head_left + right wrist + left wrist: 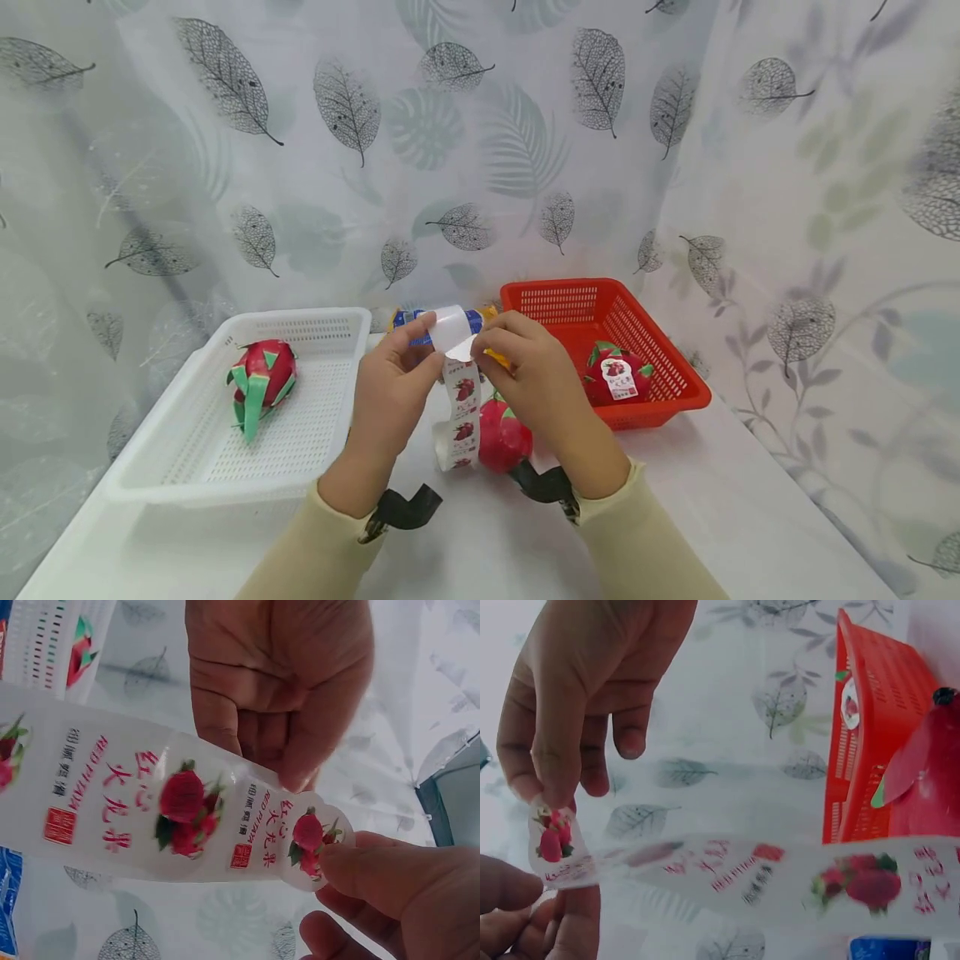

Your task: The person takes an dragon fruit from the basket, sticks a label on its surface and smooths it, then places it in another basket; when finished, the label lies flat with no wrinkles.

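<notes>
A strip of dragon fruit stickers [463,400] [862,889] [112,791] hangs between both hands, its lower end by a roll [444,446] on the table. My left hand [393,392] [525,919] [281,675] pinches the strip near its upper end, where white backing bends over. My right hand [536,383] [592,690] [397,896] pinches the end sticker [553,838] [313,838], partly lifted from the backing. Below my right hand a red dragon fruit [504,437] [930,776] rests on the table, beside the roll.
At left, a white basket [348,367] [46,645] holds one dragon fruit [270,371] without a visible sticker. At right, a red basket [671,392] [866,727] holds a dragon fruit [596,385] bearing a sticker [618,379]. A blue-and-yellow package [408,318] lies behind my hands.
</notes>
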`<state>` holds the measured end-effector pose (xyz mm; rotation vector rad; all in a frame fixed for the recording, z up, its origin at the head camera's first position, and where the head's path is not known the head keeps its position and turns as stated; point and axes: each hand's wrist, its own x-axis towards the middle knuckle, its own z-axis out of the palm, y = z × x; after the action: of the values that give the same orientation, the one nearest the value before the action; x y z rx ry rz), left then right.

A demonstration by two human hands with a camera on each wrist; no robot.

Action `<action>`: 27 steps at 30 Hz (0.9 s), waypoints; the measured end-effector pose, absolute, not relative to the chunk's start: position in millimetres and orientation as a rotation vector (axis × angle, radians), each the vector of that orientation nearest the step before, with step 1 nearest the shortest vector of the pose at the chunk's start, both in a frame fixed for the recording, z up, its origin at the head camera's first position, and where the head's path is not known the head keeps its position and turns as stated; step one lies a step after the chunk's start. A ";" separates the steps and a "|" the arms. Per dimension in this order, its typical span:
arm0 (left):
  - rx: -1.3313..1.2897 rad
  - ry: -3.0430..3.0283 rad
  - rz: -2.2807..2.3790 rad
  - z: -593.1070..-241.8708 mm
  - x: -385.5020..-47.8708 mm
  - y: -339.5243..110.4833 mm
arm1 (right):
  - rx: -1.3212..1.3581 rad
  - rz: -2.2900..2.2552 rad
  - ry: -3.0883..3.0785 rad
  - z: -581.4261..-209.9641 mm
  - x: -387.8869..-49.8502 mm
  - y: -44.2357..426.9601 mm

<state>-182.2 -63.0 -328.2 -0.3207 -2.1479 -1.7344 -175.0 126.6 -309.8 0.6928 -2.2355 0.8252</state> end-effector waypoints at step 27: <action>-0.161 -2.841 -0.775 -354.3 -221.3 -82.2 | 0.660 0.846 -2.090 -299.3 -168.0 139.0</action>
<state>-221.3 -82.2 -354.3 -0.1609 -2.8412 -0.7752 -168.0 139.0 -299.3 0.6595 -2.0902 0.8463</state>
